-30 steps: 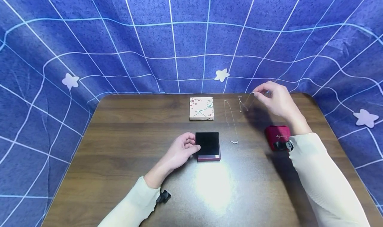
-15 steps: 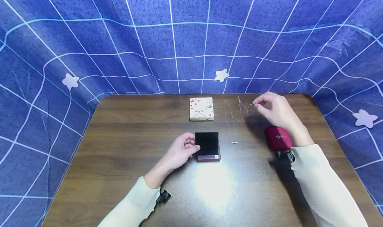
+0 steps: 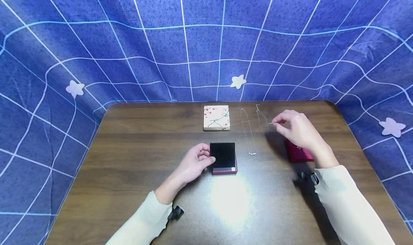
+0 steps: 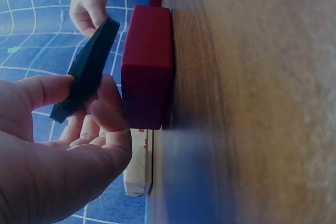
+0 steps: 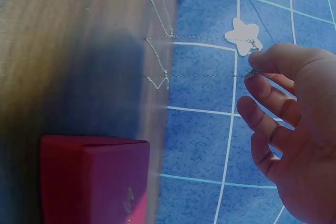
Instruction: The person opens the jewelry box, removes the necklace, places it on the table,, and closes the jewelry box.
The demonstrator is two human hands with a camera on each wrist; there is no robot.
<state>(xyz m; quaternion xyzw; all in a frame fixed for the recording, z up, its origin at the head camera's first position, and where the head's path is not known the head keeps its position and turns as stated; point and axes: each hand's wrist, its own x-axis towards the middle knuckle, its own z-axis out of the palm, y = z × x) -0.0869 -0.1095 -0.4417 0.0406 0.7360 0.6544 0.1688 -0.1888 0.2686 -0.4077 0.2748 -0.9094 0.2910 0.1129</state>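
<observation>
My left hand (image 3: 195, 164) pinches a thin black square pad (image 4: 86, 72) between thumb and fingers. The pad is tilted and stands clear above a dark red box (image 4: 147, 66) in the left wrist view; the box's inside is hidden. With thumb and index finger, my right hand (image 3: 297, 126) holds a fine silver necklace (image 5: 210, 76) near its pendant end. Its chain runs down from the fingertips, and the far end lies on the table. A second silver necklace (image 3: 252, 153) with a small curved pendant lies stretched out between the hands.
A white box with floral print (image 3: 216, 117) stands near the table's back edge. A red jewelry box (image 3: 298, 152) with script lettering is partly under my right forearm. A blue gridded cloth (image 3: 206, 44) hangs behind the wooden table (image 3: 135, 159).
My right hand has moved toward me and lowered, drawing the necklace so its chain stretches out along the table. My left hand and the pad have stayed in place.
</observation>
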